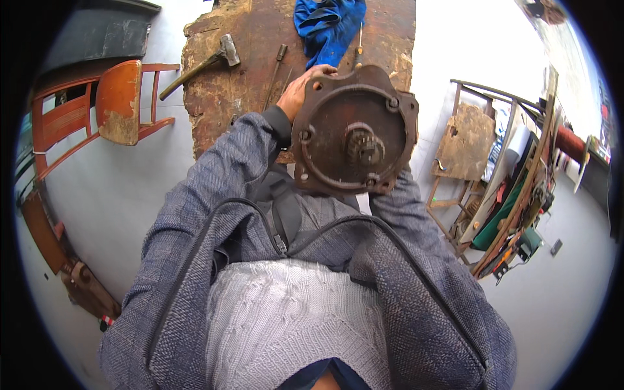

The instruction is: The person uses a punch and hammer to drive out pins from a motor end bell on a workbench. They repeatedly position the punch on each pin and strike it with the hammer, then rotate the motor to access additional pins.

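A heavy, dark brown metal housing (331, 156) stands at the table's near edge, its round, recessed flange face turned up toward me. Bolt lugs ring its rim, and a toothed gear shaft (365, 151) sticks out of the middle. My left hand (301, 91) grips the far left side of the housing, fingers stretched along its rim and partly hidden behind it. From the lower right my right forearm (406, 195) runs up behind the housing, which hides my right hand completely.
On the worn wooden table (260, 26) lie a hammer (224, 55), a dark metal rod tool (278, 62), a blue cloth (330, 29) and a thin screwdriver (359, 49). An orange wooden chair (120, 101) stands left. At right are a worn stool (465, 140) and a cluttered rack (513, 188).
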A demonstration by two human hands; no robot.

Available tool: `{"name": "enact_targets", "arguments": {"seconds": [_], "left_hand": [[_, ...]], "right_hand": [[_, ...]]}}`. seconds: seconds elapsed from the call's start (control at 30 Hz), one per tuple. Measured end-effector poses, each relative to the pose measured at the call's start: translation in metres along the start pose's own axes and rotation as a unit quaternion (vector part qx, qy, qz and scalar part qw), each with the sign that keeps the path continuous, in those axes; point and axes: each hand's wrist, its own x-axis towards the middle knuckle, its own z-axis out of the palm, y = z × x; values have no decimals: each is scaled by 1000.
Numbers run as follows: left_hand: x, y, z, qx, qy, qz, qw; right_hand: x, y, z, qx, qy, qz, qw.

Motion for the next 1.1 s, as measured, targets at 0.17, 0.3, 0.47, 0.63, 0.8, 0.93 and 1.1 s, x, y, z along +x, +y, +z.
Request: {"name": "enact_targets", "arguments": {"seconds": [0.17,0.3,0.47,0.63,0.8,0.93,1.1], "left_hand": [[-16,13,-12,-195,1,-120,974],[-29,48,-32,-141,82,-148,975],[-47,140,-44,-15,160,-34,986],[-44,230,-5,290,2,131,948],[-25,261,36,536,-158,173,811],[-14,268,47,620,-203,168,739],[-14,274,56,658,-220,131,709]], "right_hand": [[-6,-10,-3,18,60,-61,996],[-7,23,-80,55,141,-58,987],[-30,143,-217,-218,146,3,965],[-63,240,-293,-498,92,114,855],[-74,242,-312,-446,-6,185,875],[-62,219,-319,-382,4,177,907],[-51,203,-330,-383,-7,171,908]]}}
